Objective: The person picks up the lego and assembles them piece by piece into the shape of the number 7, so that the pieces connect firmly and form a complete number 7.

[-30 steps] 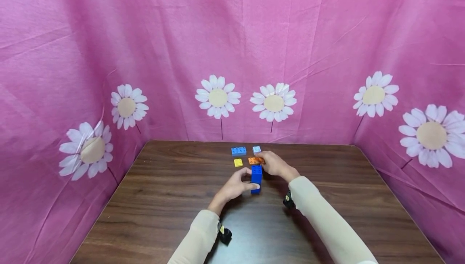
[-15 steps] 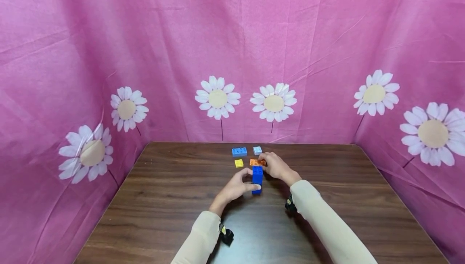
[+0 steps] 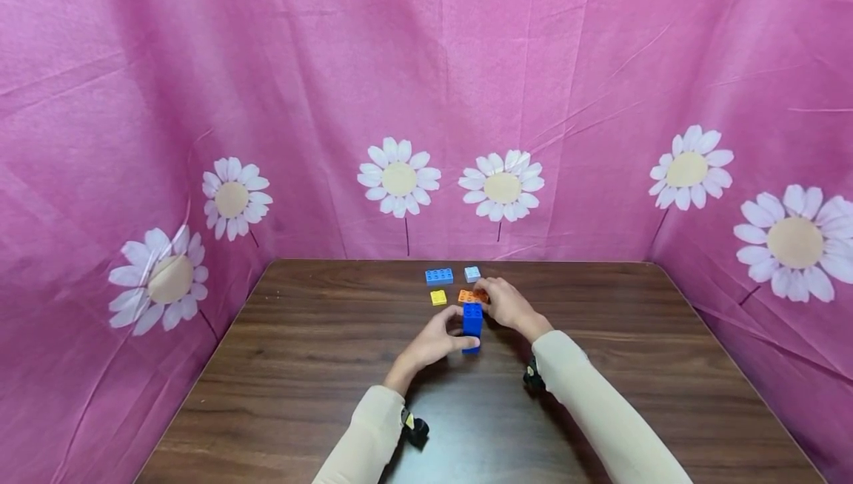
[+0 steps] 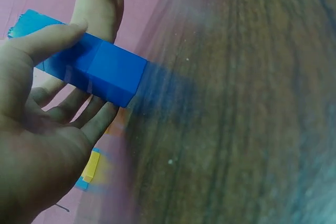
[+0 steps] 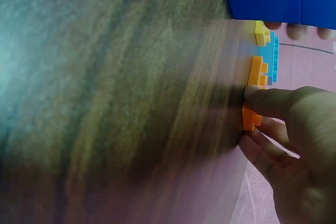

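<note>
A blue stack of toy building bricks (image 3: 472, 321) stands upright on the wooden table. My left hand (image 3: 433, 340) holds it, with the thumb on its near side and the fingers behind; the left wrist view shows the blue stack (image 4: 100, 59) between thumb and fingers. Just behind it lies a flat orange building brick (image 3: 466, 296). My right hand (image 3: 509, 304) pinches the orange brick (image 5: 253, 93) at its right end, thumb on one side and fingers on the other, its base at the tabletop.
Left of the orange brick lies a small yellow brick (image 3: 437, 297). Farther back are a light blue long brick (image 3: 439, 277) and a pale blue small brick (image 3: 472, 274). A pink flowered cloth (image 3: 453, 99) hangs behind the table (image 3: 300, 343).
Both hands stay almost where they were. The right hand remains at the orange brick, and the left hand keeps hold of the blue stack; the view has shifted slightly.
</note>
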Action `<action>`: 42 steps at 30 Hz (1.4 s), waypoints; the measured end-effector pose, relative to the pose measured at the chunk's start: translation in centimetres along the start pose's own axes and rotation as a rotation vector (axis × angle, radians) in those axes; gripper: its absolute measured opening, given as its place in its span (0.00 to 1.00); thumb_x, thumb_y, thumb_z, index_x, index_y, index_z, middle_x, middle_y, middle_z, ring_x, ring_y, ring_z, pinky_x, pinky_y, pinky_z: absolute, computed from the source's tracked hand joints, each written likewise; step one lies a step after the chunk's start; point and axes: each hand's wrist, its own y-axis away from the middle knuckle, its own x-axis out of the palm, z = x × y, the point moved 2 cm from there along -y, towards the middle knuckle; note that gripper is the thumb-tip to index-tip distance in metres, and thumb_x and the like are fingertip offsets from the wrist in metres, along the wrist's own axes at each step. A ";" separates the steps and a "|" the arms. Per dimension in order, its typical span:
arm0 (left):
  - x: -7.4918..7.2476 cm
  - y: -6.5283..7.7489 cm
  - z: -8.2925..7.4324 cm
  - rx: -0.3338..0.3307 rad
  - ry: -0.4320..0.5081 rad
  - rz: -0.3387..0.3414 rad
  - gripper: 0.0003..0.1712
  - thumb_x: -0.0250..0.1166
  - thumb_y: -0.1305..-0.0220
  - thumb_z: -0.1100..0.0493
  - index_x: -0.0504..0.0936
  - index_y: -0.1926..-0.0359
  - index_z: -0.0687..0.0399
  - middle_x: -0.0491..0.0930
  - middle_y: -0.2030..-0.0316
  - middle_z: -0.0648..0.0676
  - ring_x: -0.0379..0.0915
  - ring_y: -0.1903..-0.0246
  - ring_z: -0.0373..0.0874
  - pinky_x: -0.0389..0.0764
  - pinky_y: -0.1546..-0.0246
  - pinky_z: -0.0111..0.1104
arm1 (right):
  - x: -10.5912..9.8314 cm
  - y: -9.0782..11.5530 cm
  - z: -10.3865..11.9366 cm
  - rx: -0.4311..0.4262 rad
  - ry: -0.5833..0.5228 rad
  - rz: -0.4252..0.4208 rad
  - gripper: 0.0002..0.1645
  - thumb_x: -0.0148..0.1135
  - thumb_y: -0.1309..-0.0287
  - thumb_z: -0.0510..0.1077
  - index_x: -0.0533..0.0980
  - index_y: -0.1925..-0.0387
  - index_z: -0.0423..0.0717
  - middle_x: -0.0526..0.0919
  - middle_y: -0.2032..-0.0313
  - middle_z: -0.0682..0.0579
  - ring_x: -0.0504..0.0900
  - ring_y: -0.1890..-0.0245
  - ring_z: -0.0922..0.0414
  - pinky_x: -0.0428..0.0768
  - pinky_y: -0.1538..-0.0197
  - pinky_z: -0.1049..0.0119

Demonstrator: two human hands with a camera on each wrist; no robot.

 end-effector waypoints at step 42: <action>0.0 -0.7 -0.9 0.112 0.105 -0.134 0.18 0.75 0.31 0.59 0.83 0.44 0.56 0.84 0.44 0.57 0.78 0.42 0.44 0.77 0.29 0.49 | -10.1 2.9 6.0 -0.093 -0.182 -0.041 0.20 0.74 0.34 0.43 0.86 0.42 0.49 0.85 0.48 0.51 0.83 0.54 0.56 0.87 0.50 0.57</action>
